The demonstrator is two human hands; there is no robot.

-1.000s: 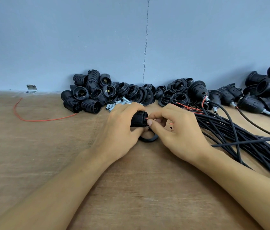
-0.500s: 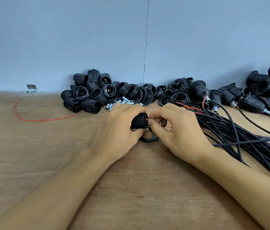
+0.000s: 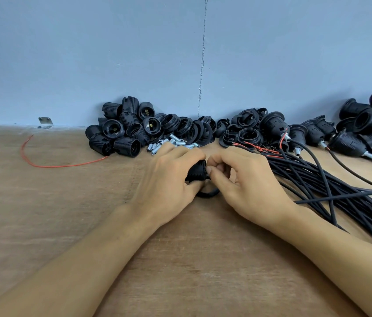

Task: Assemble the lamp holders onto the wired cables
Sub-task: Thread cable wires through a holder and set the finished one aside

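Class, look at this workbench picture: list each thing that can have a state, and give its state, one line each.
left hand: gripping lamp holder
lamp holder: held, lying sideways
right hand: fingertips pinched at holder's end
loose holders: piled, unwired
wired holders: assembled, lying down
cables: bundled
red wire: loose, curved

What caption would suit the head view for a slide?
Left hand grips a black lamp holder while right hand works at its end, beside bundled black cables.

On my feed: lamp holders (image 3: 121,131) upper centre all black, ribbed bodies. Cables (image 3: 331,186) right side black, stripped ends red (image 3: 256,146). Loose wire (image 3: 43,164) at left is red. Small metal tubes (image 3: 171,144) silver. Table (image 3: 43,213) tan wood grain, wall (image 3: 89,53) flat pale blue
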